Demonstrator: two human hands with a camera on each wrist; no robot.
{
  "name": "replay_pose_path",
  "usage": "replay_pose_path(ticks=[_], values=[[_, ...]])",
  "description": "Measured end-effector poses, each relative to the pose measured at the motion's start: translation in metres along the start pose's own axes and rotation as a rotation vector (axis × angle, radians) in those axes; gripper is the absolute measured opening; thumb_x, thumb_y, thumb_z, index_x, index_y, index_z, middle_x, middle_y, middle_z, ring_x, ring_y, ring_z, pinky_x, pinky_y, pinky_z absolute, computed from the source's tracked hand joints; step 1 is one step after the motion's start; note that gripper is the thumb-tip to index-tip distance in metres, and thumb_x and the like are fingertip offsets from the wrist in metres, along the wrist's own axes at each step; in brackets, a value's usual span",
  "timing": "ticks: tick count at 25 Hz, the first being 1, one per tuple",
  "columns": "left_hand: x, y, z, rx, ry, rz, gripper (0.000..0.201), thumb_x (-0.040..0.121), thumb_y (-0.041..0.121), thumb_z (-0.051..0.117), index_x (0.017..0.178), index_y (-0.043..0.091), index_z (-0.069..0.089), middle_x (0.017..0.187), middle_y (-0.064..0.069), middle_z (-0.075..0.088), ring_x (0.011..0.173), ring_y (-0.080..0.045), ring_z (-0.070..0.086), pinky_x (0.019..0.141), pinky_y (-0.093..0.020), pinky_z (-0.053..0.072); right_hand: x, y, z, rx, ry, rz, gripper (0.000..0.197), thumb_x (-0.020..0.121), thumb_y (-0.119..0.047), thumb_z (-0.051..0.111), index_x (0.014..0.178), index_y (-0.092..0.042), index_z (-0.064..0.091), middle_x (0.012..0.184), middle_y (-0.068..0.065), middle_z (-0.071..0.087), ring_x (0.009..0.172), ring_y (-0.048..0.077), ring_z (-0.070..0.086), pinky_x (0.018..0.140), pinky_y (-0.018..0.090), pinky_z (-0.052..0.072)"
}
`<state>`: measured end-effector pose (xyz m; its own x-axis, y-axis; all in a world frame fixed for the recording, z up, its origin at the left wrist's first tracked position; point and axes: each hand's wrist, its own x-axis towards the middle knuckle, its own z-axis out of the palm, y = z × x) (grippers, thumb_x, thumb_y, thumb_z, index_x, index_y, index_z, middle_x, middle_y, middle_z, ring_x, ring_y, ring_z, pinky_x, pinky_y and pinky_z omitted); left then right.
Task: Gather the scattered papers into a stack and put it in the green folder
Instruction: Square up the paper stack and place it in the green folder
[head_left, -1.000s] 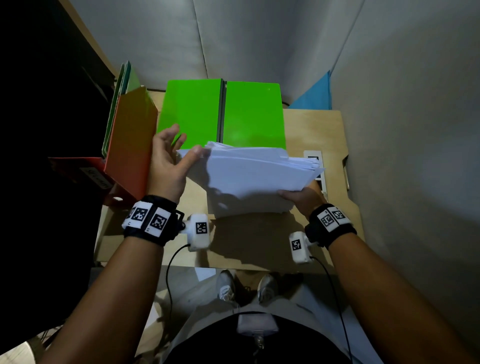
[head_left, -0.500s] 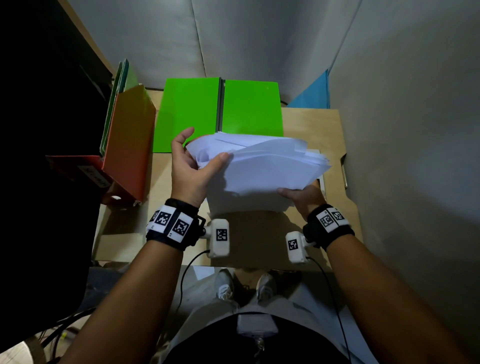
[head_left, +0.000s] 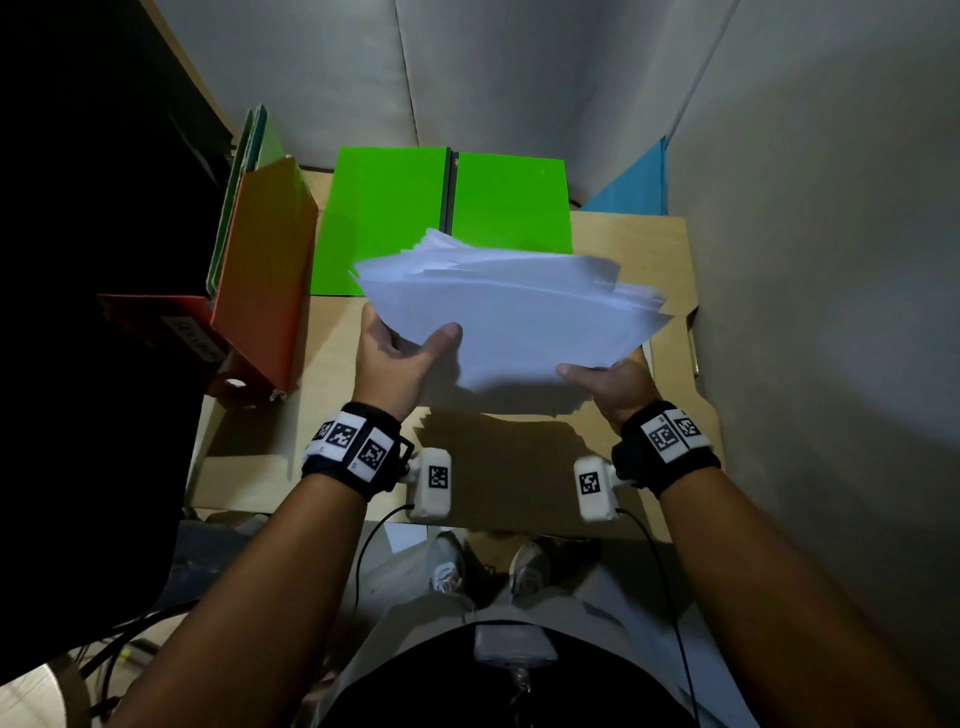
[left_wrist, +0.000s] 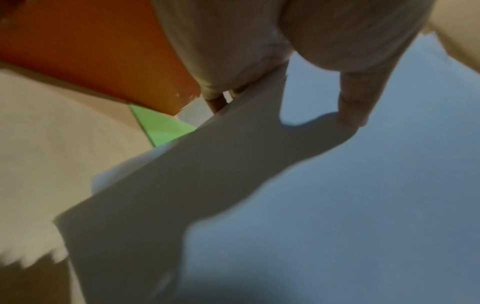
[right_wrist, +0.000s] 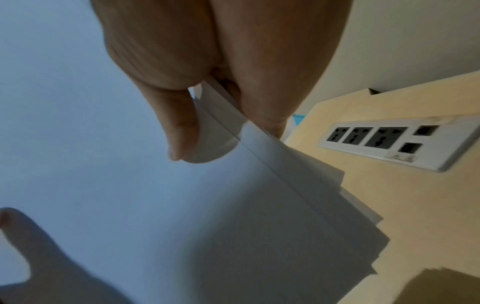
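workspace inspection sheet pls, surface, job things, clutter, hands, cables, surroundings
surface: wooden desk, a bare patch in shadow under the papers
job's things: paper stack, edges uneven, held above the desk; green folder lies open flat at the desk's back
clutter: orange binder standing at left with green folders behind it; socket strip at right
hands: left hand grips the stack's left near corner, thumb on top; right hand grips the right near corner
cables: a black cable from each wrist camera, hanging off the desk's front
surroundings: grey partition walls; blue sheet at back right; floor and shoes below
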<state>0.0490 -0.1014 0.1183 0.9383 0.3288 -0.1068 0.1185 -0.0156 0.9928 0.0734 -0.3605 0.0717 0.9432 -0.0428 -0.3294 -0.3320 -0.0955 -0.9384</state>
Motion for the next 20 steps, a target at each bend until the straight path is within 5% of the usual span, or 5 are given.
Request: replay_pose_path(ticks=[6, 10, 15, 17, 20], values=[[-0.005, -0.007, 0.002, 0.063, -0.079, -0.079, 0.081, 0.064, 0.007, 0.091, 0.131, 0.005, 0.045, 0.120, -0.007, 0.066, 0.108, -0.009, 0.066, 0.095, -0.038, 0.055, 0.007, 0.005, 0.008, -0.130, -0.061, 0.060, 0.065, 0.064, -0.009, 0.086, 0.120, -0.008, 0.053, 0.118, 0.011, 0.063, 0.111, 0.027, 0.060, 0.096, 0.041, 0.052], [-0.009, 0.003, 0.012, 0.031, -0.056, 0.004, 0.077, 0.065, 0.007, 0.089, 0.129, 0.008, 0.047, 0.120, -0.003, 0.063, 0.107, -0.005, 0.063, 0.092, -0.029, 0.055, 0.014, 0.009, 0.015, -0.168, 0.080, 0.122, 0.097, 0.042, -0.051, 0.092, 0.121, -0.015, 0.050, 0.118, 0.005, 0.064, 0.108, 0.025, 0.062, 0.097, 0.042, 0.051], [-0.017, -0.003, 0.003, -0.023, -0.057, 0.025, 0.074, 0.067, 0.009, 0.088, 0.128, 0.012, 0.046, 0.116, 0.002, 0.063, 0.104, 0.000, 0.064, 0.089, -0.026, 0.053, 0.011, 0.013, 0.013, -0.082, 0.030, 0.060, 0.068, 0.060, -0.016, 0.089, 0.119, -0.012, 0.055, 0.112, 0.006, 0.065, 0.107, 0.025, 0.062, 0.086, 0.032, 0.054], [-0.014, -0.003, -0.005, -0.033, -0.085, -0.002, 0.076, 0.066, 0.025, 0.087, 0.129, 0.017, 0.046, 0.119, -0.001, 0.063, 0.109, -0.007, 0.063, 0.095, -0.036, 0.053, 0.008, 0.014, 0.016, -0.088, 0.012, 0.051, 0.066, 0.064, -0.011, 0.087, 0.121, -0.007, 0.054, 0.110, 0.006, 0.063, 0.105, 0.025, 0.061, 0.078, 0.026, 0.053], [-0.008, 0.013, -0.017, 0.041, -0.024, 0.051, 0.084, 0.069, 0.055, 0.078, 0.132, 0.014, 0.042, 0.112, -0.008, 0.061, 0.102, -0.018, 0.061, 0.097, -0.055, 0.048, 0.008, 0.022, 0.013, -0.092, -0.029, 0.057, 0.076, 0.058, -0.021, 0.090, 0.124, -0.006, 0.053, 0.114, 0.010, 0.065, 0.107, 0.027, 0.062, 0.088, 0.037, 0.056]])
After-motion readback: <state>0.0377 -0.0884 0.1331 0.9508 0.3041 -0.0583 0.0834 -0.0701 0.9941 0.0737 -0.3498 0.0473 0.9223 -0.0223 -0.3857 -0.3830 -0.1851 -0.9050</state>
